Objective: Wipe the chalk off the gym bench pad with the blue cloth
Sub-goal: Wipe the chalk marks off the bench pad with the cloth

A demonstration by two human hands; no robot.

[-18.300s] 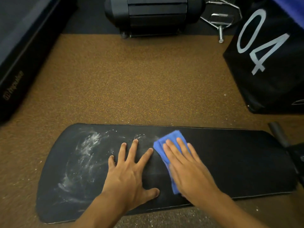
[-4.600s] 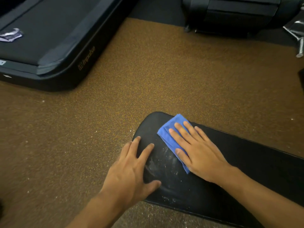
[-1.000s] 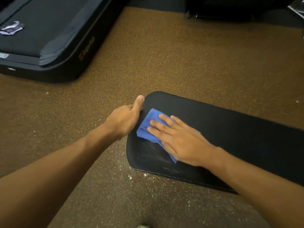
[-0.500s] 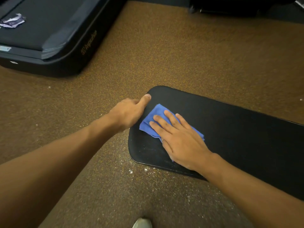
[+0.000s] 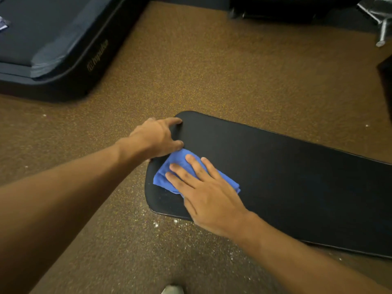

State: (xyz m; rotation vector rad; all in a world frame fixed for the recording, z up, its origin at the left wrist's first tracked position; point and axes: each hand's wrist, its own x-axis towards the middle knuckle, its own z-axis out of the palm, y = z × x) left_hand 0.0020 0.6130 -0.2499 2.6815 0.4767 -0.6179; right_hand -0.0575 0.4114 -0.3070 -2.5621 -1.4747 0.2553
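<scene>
Right hand (image 5: 209, 197) lies flat, fingers straight and slightly spread, pressing the blue cloth (image 5: 180, 166) onto the bench pad (image 5: 297, 177); no curl round the fabric, just palm and fingers on top. Cloth is folded and bunched, sits under the right fingers near the pad's rounded end, touching the left hand's thumb side. Left hand (image 5: 156, 137) grips that rounded end: thumb and one fingertip show on the pad's top surface, remaining fingers are hidden from view, so I can't tell how far they wrap. Pad is black and runs away past the right forearm toward the frame's right edge. Faint chalk residue (image 5: 167, 195) remains on the pad just below the cloth, by the right hand's little-finger side. White chalk specks (image 5: 156, 224) are scattered on the brown speckled floor (image 5: 212, 71) beneath the right wrist. Well beyond the left hand sits a dark padded mat (image 5: 53, 39) with a logo on its edge. A shoe tip (image 5: 172, 290) shows between the forearms at the bottom edge.
</scene>
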